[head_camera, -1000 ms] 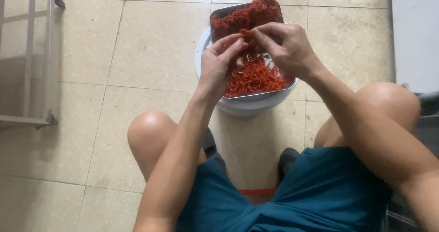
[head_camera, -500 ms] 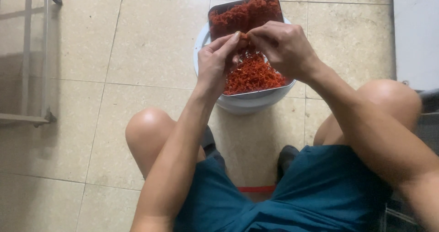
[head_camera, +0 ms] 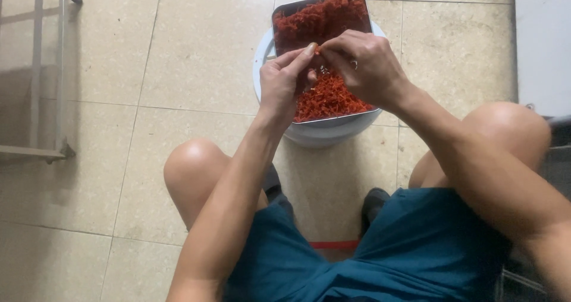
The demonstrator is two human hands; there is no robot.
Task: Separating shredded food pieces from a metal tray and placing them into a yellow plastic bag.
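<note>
A tiny red piece [head_camera: 317, 50], maybe a dried chili, sits pinched between the left hand [head_camera: 285, 83] and the right hand [head_camera: 364, 65], fingertips pressed together. Right under them, stringy red bits [head_camera: 324, 16] fill a shiny metal tray [head_camera: 333, 121]. The tray rests on a round white bucket [head_camera: 315, 136] on smooth tiles [head_camera: 196, 52].

Beige glossy tiled floor [head_camera: 178, 58]. Pale metal-framed rack [head_camera: 35, 76] stands far left. Light grey flat panel [head_camera: 542, 40] at right edge.

Left hand [head_camera: 284, 83] and right hand [head_camera: 364, 65] raised together, fingertips pinched and meeting, forearms converging
</note>
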